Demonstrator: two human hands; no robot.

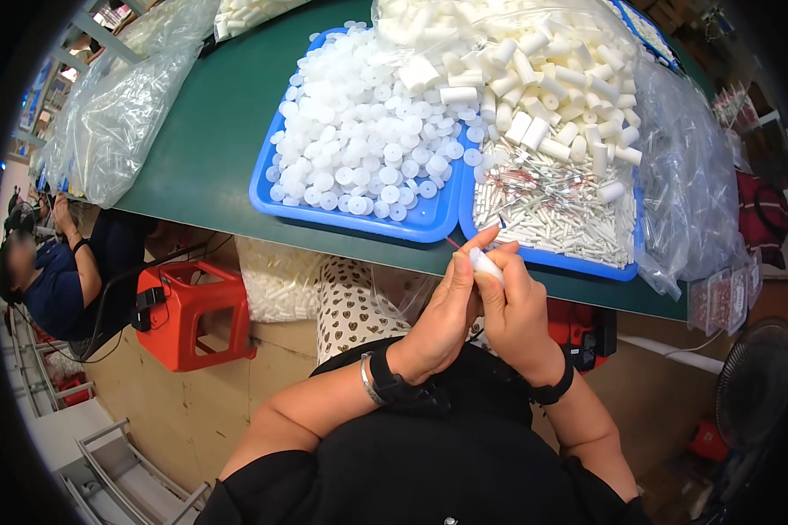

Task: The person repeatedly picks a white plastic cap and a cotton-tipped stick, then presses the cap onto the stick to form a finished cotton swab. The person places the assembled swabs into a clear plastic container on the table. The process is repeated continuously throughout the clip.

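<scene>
Before blue trays (355, 220), left hand (445, 308) and right hand (518, 308) are gripping a smooth white cylinder (488, 265), red wire (452, 242) showing alongside. Flat translucent discs (350, 144) are filling one tray; stubby rods (578, 79) and slim sticks (547, 214), the other.

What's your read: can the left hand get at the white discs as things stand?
Probably yes: the white discs lie uncovered in a blue tray ahead and left of the left hand. It is busy around a white piece in the right hand, so it may need freeing first.
</scene>
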